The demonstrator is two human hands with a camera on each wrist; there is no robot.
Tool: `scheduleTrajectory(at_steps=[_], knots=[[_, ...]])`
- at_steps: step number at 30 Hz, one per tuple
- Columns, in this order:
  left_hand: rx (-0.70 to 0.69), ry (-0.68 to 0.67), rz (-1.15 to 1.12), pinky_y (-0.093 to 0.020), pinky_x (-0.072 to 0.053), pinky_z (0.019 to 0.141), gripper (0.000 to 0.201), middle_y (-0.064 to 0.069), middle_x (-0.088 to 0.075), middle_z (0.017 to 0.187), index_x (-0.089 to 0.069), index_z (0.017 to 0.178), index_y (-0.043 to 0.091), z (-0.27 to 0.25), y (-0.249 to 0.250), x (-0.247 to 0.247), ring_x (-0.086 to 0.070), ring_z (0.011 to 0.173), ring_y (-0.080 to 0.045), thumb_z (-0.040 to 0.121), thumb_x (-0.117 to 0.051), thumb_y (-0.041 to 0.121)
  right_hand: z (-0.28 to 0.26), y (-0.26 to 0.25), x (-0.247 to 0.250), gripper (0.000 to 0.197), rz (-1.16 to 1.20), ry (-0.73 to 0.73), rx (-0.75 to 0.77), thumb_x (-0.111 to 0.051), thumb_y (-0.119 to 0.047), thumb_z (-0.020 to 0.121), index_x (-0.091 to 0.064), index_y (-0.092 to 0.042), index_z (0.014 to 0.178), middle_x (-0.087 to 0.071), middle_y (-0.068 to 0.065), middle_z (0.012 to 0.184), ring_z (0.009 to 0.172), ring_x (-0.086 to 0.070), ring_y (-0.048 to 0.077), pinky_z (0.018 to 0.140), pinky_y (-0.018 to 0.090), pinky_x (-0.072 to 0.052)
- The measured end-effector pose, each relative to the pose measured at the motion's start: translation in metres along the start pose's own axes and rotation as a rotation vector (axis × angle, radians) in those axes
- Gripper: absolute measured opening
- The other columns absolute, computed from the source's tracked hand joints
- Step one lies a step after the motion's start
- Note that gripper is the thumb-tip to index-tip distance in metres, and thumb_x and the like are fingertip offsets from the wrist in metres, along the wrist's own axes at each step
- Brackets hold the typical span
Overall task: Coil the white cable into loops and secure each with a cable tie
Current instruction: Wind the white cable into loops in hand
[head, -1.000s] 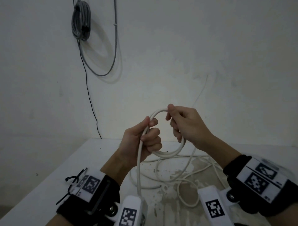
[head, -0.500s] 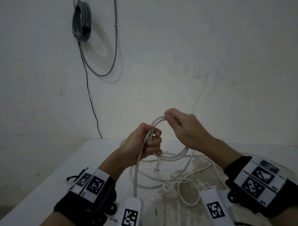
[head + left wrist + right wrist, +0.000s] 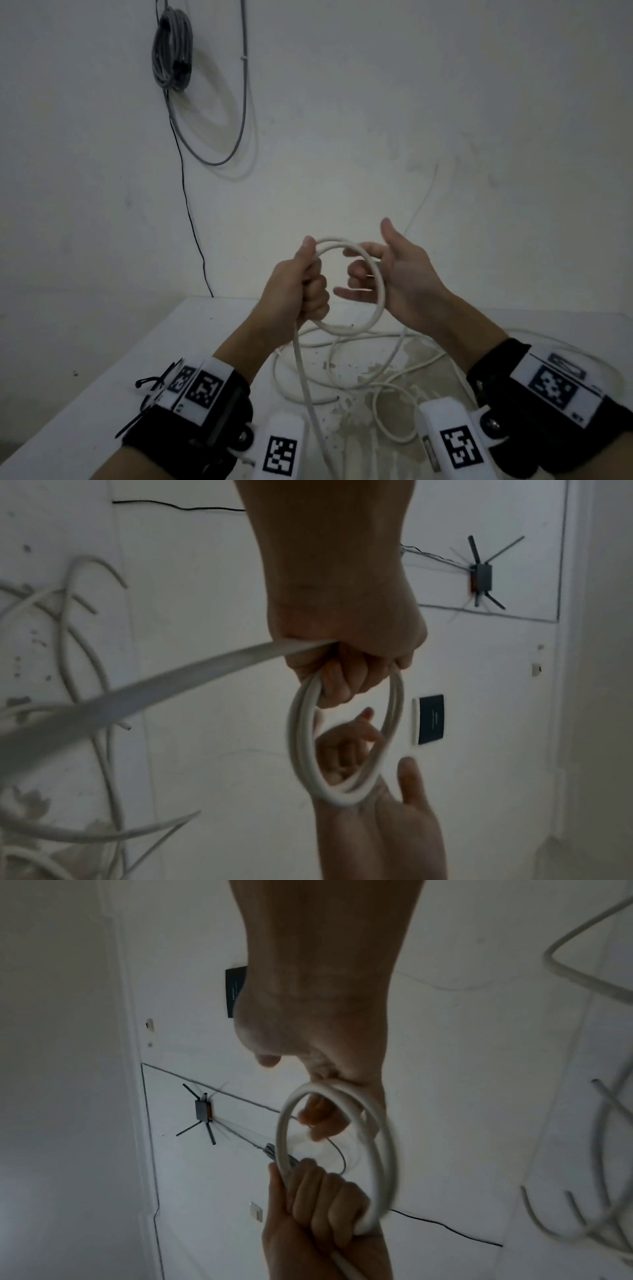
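My left hand (image 3: 298, 287) grips a small coil of the white cable (image 3: 381, 294) in its fist, held up above the white table (image 3: 102, 394). The coil (image 3: 301, 750) has about two turns. My right hand (image 3: 394, 274) is open just right of it, thumb up and fingers spread behind the loop, which rests against the palm (image 3: 377, 818). From the left fist (image 3: 318, 1204) a tail of cable drops to the loose cable (image 3: 342, 377) tangled on the table. Black cable ties (image 3: 145, 383) lie on the table by my left wrist.
A grey cable bundle (image 3: 171, 51) hangs on the wall at upper left, with a thin black wire (image 3: 191, 222) running down to the table's back edge. The wrist views show a wall-mounted router (image 3: 481, 576) and a dark panel (image 3: 430, 719). The tabletop is stained under the loose cable.
My right hand has let go of the top of the loop and opened, drawing slightly to the right. The left fist keeps its grip and the coil now stands wider.
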State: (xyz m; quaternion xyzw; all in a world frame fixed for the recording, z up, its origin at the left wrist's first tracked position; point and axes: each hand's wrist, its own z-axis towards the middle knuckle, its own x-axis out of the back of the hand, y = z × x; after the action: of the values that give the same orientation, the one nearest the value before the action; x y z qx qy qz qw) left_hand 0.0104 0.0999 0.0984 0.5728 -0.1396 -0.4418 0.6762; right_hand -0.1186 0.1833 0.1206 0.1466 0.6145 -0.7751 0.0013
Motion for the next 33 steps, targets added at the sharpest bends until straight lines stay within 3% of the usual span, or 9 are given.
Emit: scheduleTrajectory(at_steps=[3,5,8,11,17,21,25,28,33], knots=[[-0.096,0.117,-0.194,-0.016,-0.014,0.035,0.057,0.008,-0.017,0.036,-0.024,0.046,0.023,0.008,0.006,0.005,-0.013,0.03,-0.006,0.095,-0.034,0.049,-0.003,0.017,0.006,0.053,0.045,0.034,-0.104,-0.025,-0.046,0.097,-0.059,-0.006,0.111,-0.066,0.015,0.101,0.096,-0.063,0.03,0.089,0.047,-0.043],[-0.155,0.176,-0.229,-0.019,-0.012,0.037,0.058,0.007,-0.016,0.036,-0.023,0.045,0.022,0.012,0.009,0.008,-0.012,0.031,-0.007,0.095,-0.031,0.052,-0.011,0.035,0.006,0.045,-0.132,-0.091,-0.251,-0.032,-0.042,0.096,-0.055,-0.01,0.118,-0.067,0.014,0.112,0.103,-0.063,0.031,0.091,0.046,-0.044],[-0.177,0.234,-0.228,-0.022,-0.01,0.038,0.062,0.007,-0.018,0.035,-0.026,0.043,0.021,0.016,0.014,0.013,-0.013,0.031,-0.007,0.096,-0.025,0.053,-0.028,0.059,0.004,0.032,-0.502,-0.362,-0.381,-0.046,-0.034,0.096,-0.049,-0.015,0.122,-0.068,0.007,0.106,0.094,-0.066,0.027,0.086,0.04,-0.046],[-0.182,0.261,-0.223,-0.022,-0.011,0.04,0.061,0.008,-0.02,0.034,-0.03,0.041,0.02,0.017,0.017,0.021,-0.015,0.031,-0.007,0.098,-0.03,0.043,-0.039,0.063,0.005,0.022,-0.583,-0.495,-0.474,-0.045,-0.025,0.098,-0.054,-0.011,0.11,-0.067,0.003,0.077,0.07,-0.067,0.019,0.07,0.03,-0.053],[-0.108,0.117,-0.329,-0.019,-0.017,0.041,0.059,0.008,-0.025,0.035,-0.038,0.044,0.02,0.01,0.016,0.035,-0.021,0.028,-0.005,0.097,-0.031,0.044,-0.025,0.058,0.025,0.034,-0.943,0.029,-0.228,-0.053,-0.034,0.094,-0.057,-0.008,0.073,-0.048,0.005,0.055,0.037,-0.05,0.014,0.039,0.022,-0.042],[-0.116,0.084,-0.241,-0.02,-0.014,0.039,0.057,0.007,-0.026,0.033,-0.038,0.049,0.019,0.006,0.011,0.034,-0.021,0.026,-0.005,0.097,-0.028,0.048,-0.015,0.048,0.03,0.039,-0.696,0.188,-0.331,-0.054,-0.032,0.094,-0.046,-0.01,0.062,-0.032,-0.002,0.044,0.033,-0.026,0.01,0.038,0.016,-0.021],[-0.162,0.093,-0.279,-0.021,-0.013,0.038,0.057,0.007,-0.026,0.034,-0.041,0.05,0.016,0.006,0.011,0.036,-0.02,0.027,-0.005,0.093,-0.027,0.051,-0.013,0.043,0.026,0.041,-0.405,0.072,-0.547,-0.045,-0.032,0.098,-0.04,-0.014,0.061,-0.024,-0.008,0.04,0.03,-0.02,0.005,0.032,0.016,-0.015],[-0.193,0.047,-0.269,-0.021,-0.014,0.04,0.034,0.009,-0.025,0.038,-0.043,0.055,0.016,0.006,0.017,0.037,-0.02,0.031,-0.004,0.08,-0.042,0.039,-0.015,0.043,0.03,0.042,-0.253,-0.049,-0.655,-0.037,-0.031,0.1,-0.038,-0.015,0.061,-0.023,-0.009,0.038,0.028,-0.021,0.003,0.029,0.014,-0.017],[-0.137,0.081,-0.185,-0.018,-0.013,0.036,0.04,0.011,-0.022,0.036,-0.033,0.06,0.018,0.008,0.02,0.036,-0.01,0.034,-0.005,0.097,-0.034,0.032,-0.019,0.034,0.029,0.016,-0.016,-0.103,-0.576,-0.047,-0.015,0.087,-0.054,-0.002,0.094,-0.044,0.003,0.048,0.039,-0.045,0.013,0.038,0.021,-0.039]])
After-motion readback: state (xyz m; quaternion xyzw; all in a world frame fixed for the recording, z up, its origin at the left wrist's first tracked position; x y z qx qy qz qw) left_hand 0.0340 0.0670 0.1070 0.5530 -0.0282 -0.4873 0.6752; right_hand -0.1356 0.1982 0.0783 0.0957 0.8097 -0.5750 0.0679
